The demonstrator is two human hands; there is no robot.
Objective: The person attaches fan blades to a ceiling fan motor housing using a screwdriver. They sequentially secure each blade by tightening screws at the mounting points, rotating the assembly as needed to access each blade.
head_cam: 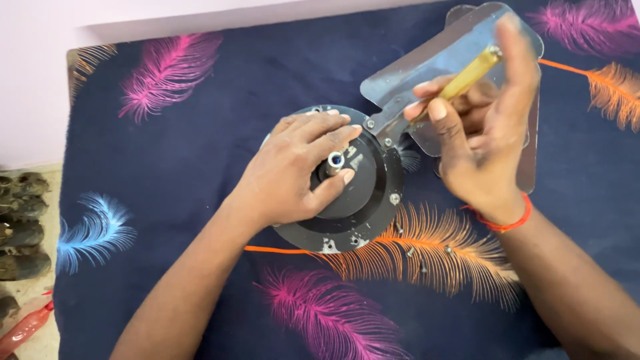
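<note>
In the middle of the frame, the left hand (293,170) presses flat on the round black metal fan motor (360,200) (hard and likely heavy, best held by its rim), while the right hand (483,133) pinches a yellow-handled screwdriver (467,77) over a shiny, thin silver metal blade (433,63).

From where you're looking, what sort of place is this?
Probably a home, with repair work done on a bed or mattress rather than a workbench. A dark sheet printed with feathers serves as the work surface, loose screws lie on it, and shoes sit on the floor beside it.
</note>
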